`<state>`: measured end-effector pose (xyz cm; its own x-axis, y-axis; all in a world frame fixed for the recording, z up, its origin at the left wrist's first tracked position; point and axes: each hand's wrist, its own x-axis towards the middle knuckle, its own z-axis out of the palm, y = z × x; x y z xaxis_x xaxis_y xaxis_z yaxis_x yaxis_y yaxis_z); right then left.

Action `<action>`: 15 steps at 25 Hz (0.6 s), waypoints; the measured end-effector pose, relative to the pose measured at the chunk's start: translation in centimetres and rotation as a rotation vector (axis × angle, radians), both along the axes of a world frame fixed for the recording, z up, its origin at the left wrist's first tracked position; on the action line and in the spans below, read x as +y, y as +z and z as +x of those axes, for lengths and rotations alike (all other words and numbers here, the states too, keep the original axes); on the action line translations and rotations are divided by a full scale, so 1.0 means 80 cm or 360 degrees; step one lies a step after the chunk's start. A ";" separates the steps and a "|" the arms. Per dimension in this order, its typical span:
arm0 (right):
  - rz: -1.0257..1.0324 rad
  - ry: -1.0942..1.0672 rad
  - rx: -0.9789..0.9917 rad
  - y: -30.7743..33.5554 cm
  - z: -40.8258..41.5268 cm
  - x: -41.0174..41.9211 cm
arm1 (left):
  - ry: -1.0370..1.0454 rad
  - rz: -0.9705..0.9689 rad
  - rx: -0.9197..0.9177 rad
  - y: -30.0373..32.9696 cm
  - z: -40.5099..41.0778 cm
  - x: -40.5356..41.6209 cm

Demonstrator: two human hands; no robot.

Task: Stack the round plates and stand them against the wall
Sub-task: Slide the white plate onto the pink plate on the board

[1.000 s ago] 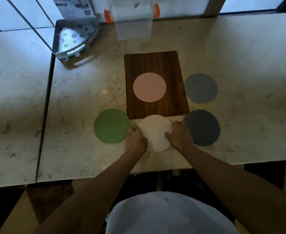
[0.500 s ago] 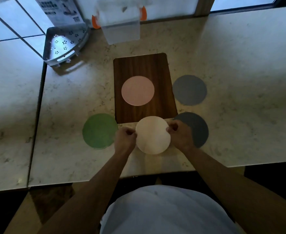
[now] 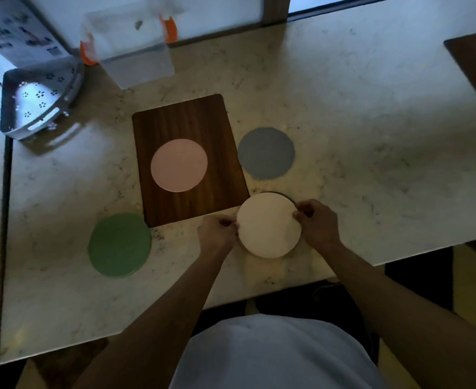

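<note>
I hold a white round plate (image 3: 269,224) by its two sides, my left hand (image 3: 217,233) on its left rim and my right hand (image 3: 318,223) on its right rim. The white plate covers almost all of a dark grey plate (image 3: 287,195), of which only a thin arc shows at the upper right. A lighter grey plate (image 3: 266,153) lies flat farther back. A pink plate (image 3: 179,165) rests on the brown wooden board (image 3: 175,119). A green plate (image 3: 119,245) lies flat to the left.
At the back stand a clear plastic box with orange clips (image 3: 131,46), a perforated metal corner shelf (image 3: 39,102) and a printed carton (image 3: 15,32). A dark board edge (image 3: 475,68) shows at the far right. The counter's front edge runs close under my hands.
Both hands lifted the white plate off the counter and carried it to the right, over the dark grey plate. The other plates have stayed in place.
</note>
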<state>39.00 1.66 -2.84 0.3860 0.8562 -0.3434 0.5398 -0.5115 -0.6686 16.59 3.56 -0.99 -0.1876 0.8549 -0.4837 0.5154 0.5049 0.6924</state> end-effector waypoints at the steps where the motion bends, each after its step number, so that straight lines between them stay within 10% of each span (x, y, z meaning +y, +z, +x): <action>1: 0.0014 0.0007 0.0015 -0.001 0.003 0.001 | 0.0008 0.0000 0.0017 -0.002 0.004 0.001; 15: -0.0058 0.0080 -0.0304 -0.010 0.006 0.014 | -0.0090 0.0100 0.0358 -0.020 0.037 0.005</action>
<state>39.45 2.76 -3.67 0.4039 0.8646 -0.2990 0.6805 -0.5024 -0.5334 19.52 3.94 -2.61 -0.2357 0.8943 -0.3805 0.6863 0.4303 0.5863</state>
